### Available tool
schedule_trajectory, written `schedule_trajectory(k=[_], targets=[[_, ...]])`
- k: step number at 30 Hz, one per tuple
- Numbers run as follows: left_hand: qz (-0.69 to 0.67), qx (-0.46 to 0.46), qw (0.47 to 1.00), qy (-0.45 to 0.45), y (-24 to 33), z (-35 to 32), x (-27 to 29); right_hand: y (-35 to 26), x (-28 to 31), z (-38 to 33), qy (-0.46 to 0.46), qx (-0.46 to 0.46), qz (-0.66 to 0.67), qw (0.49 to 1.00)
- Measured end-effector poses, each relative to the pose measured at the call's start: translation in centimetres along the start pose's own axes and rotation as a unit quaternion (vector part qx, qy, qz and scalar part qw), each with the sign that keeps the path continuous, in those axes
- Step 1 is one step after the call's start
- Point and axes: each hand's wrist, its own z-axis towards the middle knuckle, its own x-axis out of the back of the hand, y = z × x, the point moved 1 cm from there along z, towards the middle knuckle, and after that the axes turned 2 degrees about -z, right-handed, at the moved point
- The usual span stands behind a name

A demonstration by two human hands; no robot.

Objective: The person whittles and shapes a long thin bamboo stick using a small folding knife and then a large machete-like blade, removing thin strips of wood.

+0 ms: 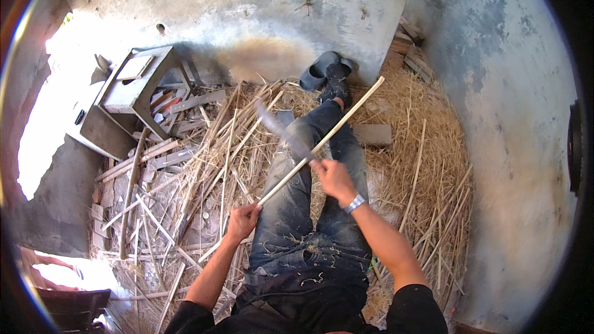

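A long pale strip of wood or bamboo (346, 117) slants across my outstretched legs (278, 222), its far end up near my feet. My left hand (243, 221) is closed round its lower part, beside my left thigh. My right hand (334, 180), with a silver watch on the wrist, grips a knife (284, 132). The blade is smeared by motion; it points up and left and crosses the strip just beyond my right fist. Whether the edge touches the strip I cannot tell. Thin shavings cling to my jeans and black shirt.
Loose strips (216, 154) litter the floor on the left, with a thick pole (131, 195) among them. Curly shavings (402, 179) pile up on the right. A worn stool (139, 96) stands far left, a flat block (372, 134) lies beside my legs, and bare walls (247, 18) close in.
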Motion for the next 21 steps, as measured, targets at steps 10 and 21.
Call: schedule_trajectory(k=[10, 21], targets=[[0.087, -0.034, 0.995, 0.043, 3.5, 1.0, -1.6, 6.2, -1.5, 0.1, 0.114, -0.044, -0.002, 0.992], [0.11, -0.088, 0.988, 0.065, 3.3, 0.7, -1.6, 6.9, 3.6, 3.2, 0.135, -0.197, 0.229, 0.944]])
